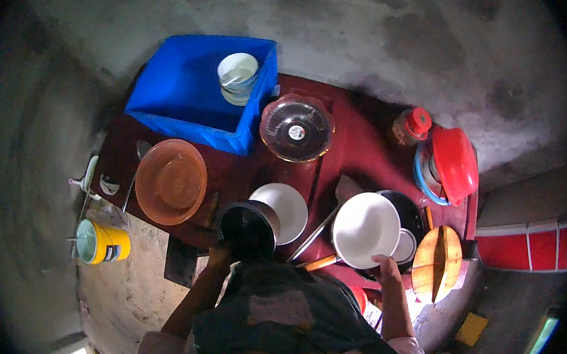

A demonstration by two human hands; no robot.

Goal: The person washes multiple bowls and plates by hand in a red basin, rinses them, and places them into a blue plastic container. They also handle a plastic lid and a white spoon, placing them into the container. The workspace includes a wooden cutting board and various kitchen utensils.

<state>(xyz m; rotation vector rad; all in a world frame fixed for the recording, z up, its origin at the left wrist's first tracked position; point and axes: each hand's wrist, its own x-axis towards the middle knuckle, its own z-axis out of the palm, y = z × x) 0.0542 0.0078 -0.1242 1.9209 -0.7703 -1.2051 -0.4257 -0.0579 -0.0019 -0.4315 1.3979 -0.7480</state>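
My left hand grips the side of a dark, deep bowl, tilted in front of my body. Partly behind that bowl, a white plate or shallow bowl rests on the dark red table. To the right, my right hand holds a large white bowl by its near rim, thumb at the edge. Beneath and beside this bowl are a black pan and a small white bowl. A utensil with a wooden handle lies left of the white bowl.
A blue plastic crate holds stacked bowls. Near it are a clear, scalloped bowl and a brown basin. Rightward sit a red-lidded jar, a red basin and a round wooden lid. A yellow bucket stands left.
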